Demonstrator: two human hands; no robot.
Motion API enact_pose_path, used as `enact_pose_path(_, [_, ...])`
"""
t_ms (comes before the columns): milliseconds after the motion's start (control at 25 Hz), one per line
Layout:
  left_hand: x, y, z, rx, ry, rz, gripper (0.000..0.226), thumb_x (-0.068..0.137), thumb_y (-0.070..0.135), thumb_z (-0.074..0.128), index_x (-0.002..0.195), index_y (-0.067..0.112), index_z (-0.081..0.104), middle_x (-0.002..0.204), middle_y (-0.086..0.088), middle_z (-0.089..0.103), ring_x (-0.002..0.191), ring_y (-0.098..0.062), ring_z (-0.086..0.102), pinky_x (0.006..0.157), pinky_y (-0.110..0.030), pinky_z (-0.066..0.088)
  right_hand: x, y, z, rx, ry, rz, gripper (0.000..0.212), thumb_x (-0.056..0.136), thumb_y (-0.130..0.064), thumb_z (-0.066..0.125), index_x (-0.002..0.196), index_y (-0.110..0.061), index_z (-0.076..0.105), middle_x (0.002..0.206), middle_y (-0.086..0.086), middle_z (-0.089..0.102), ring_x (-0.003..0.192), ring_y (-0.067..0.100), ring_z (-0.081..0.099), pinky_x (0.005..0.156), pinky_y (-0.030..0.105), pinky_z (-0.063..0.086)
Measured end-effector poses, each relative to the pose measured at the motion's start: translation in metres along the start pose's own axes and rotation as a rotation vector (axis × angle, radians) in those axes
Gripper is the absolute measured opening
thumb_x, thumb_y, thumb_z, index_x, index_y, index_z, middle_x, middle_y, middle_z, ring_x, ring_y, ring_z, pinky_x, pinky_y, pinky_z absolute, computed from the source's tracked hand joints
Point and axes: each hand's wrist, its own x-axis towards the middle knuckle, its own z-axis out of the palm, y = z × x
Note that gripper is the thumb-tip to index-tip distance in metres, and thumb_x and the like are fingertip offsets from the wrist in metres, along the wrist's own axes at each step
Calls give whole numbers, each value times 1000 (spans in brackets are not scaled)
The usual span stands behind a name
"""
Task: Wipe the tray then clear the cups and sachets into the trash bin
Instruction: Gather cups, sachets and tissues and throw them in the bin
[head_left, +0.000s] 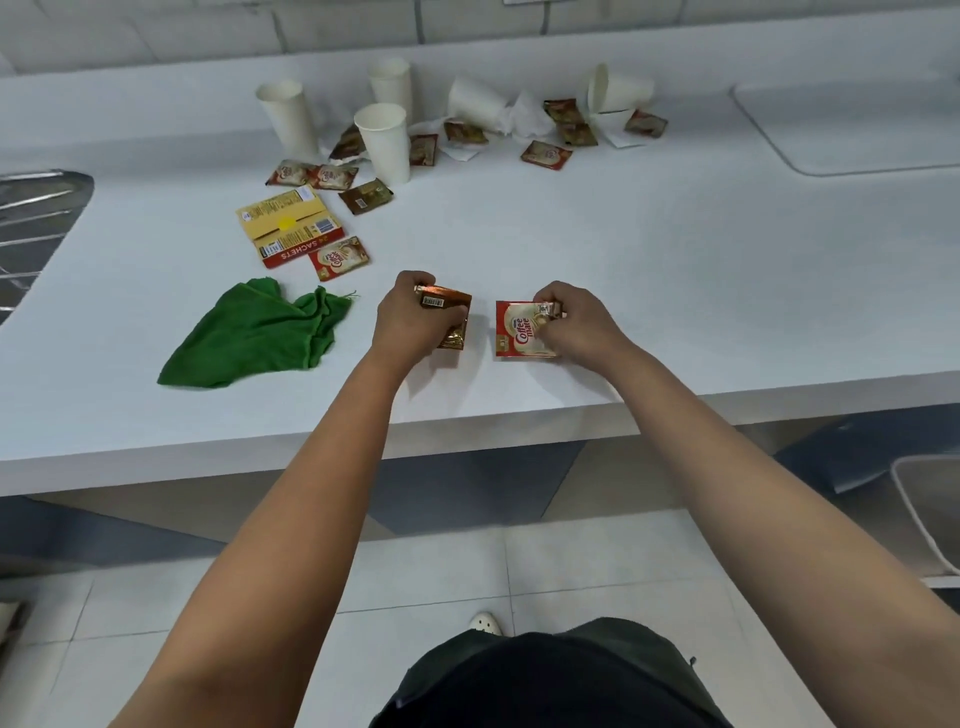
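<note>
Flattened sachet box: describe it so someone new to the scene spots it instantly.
On the white counter, look just beyond the green cloth at the left. The flattened sachet box lies there, yellow and red, barcodes up, "SACHETS" printed upside down. It is far larger than the loose sachets around it and is the only cardboard piece.

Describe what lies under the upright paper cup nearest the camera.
The nearest cup stands on the white counter, its base against crumpled tissue and brown sachets. Whether anything lies beneath its base is hidden.
</note>
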Motion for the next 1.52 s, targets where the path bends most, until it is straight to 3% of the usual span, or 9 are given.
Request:
enact_pose_path(200, [-12,38,45,-73,-50,33,49,81,17,68,123,16,45,111,-1,50,90,-19,54,49,-19,37,-16,32,-56,75,175,42,25,79,6,48,91,-15,51,100,5,55,87,20,54,38,3,35])
enact_pose_path(480, [-65,117,172,-87,-184,94,47,83,16,63,125,17,43,110,0,48,93,-20,52,49,-20,37,-76,109,-175,173,361,93,25,79,4,45,93,-15,51,98,4,57,90,24,59,57,25,48])
enact_pose_path(680, [-107,165,267,-66,-297,172,46,84,15,61,126,17,43,111,-1,48,95,-21,52,48,-20,37,-125,172,-259,213,477,173,24,83,4,44,98,-15,49,99,3,55,83,20,56,36,12,44])
enact_pose_path(760, [-122,180,302,-53,-341,193,46,84,15,60,126,17,43,112,-1,48,96,-22,53,49,-21,38,-143,198,-287,224,536,208,24,84,3,44,99,-15,49,99,3,55,84,20,57,35,11,43])
enact_pose_path(960, [-148,210,369,-2,-462,249,45,85,16,60,126,18,43,113,0,48,98,-22,53,49,-20,37,-174,248,-337,282,656,307,29,86,1,49,113,-11,51,103,3,56,88,18,57,43,17,47])
enact_pose_path(1160, [-148,241,425,84,-567,301,45,86,14,58,128,17,42,112,0,47,96,-20,51,49,-20,38,-177,286,-372,301,748,381,25,86,1,49,103,-17,50,100,3,56,87,18,56,47,15,44])
enact_pose_path(1280, [-141,260,459,112,-643,343,45,86,13,57,128,18,42,112,0,49,94,-19,52,50,-20,39,-171,309,-394,286,786,464,28,88,1,50,112,-12,52,101,2,54,89,17,55,57,19,45])
enact_pose_path(1520, [-139,290,528,205,-890,494,49,85,9,57,130,19,41,117,-5,56,95,-19,56,49,-17,40,-161,353,-434,285,930,591,30,86,4,49,114,-6,53,100,8,56,88,21,56,48,17,42])
